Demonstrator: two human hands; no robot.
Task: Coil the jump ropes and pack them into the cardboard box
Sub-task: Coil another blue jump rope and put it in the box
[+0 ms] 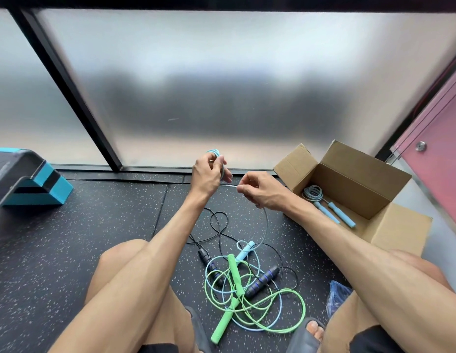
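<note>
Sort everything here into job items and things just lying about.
Job: cardboard box, coiled rope inside it, blue rope held by left hand and right hand, green rope, black rope.
Lying about: step platform, blue bundle.

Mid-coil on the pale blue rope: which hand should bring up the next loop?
Right, probably. The right hand pinches the loose cord that trails down to the floor, while the left hand is occupied holding the coil.
</note>
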